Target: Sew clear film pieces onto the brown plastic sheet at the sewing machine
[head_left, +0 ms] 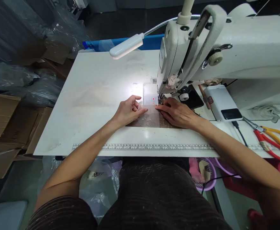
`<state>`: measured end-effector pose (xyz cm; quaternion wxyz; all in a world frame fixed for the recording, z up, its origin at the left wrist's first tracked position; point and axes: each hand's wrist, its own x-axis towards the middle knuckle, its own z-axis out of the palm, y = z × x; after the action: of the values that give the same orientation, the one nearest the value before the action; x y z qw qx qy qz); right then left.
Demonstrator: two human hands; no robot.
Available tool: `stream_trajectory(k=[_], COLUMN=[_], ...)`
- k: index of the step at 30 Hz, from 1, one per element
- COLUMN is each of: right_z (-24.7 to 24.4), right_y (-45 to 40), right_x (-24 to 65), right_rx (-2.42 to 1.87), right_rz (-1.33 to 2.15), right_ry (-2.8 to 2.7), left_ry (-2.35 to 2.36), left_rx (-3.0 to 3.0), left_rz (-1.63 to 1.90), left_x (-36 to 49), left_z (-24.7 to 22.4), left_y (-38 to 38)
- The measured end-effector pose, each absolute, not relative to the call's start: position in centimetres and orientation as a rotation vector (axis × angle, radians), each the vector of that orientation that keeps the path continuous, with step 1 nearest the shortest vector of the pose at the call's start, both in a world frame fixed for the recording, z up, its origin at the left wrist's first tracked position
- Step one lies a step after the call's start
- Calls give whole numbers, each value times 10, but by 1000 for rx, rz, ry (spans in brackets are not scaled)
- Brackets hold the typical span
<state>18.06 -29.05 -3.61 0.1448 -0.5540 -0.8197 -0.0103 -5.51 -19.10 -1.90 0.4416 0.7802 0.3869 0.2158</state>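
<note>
A small sheer whitish piece of fabric (150, 118) lies on a brown patch of the table, just in front of the sewing machine's presser foot (160, 99). At its left edge is my left hand (129, 110), thumb stretched over the fabric and index finger raised apart from it, the other fingers curled. My right hand (177, 111) lies on the fabric's right side, fingers close together, with the index fingertip pressed on it beside the foot. Whatever is under the right palm is hidden. The white sewing machine (175, 54) stands over the work.
A lamp (126, 46) lights the white table (89, 95). A printed ruler (144, 147) runs along the front edge. To the right are a dark phone (192, 97), a white power bank (222, 103) with a cable and scissors (271, 142). Cardboard boxes (12, 127) stand left.
</note>
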Motion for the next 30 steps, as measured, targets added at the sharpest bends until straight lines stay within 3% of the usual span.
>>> stream_trajectory(k=[12,30], right_z=[-50,-39], right_y=[-294,-302], right_x=[190,192], right_rx=[-1398,-1254], right_rz=[146,268], right_ry=[-2131,-2228], left_ry=[954,989], left_rx=[1749,1746], left_rz=[537,540], left_x=[-51,-49], left_z=[-17,-17], left_y=[-187,-188])
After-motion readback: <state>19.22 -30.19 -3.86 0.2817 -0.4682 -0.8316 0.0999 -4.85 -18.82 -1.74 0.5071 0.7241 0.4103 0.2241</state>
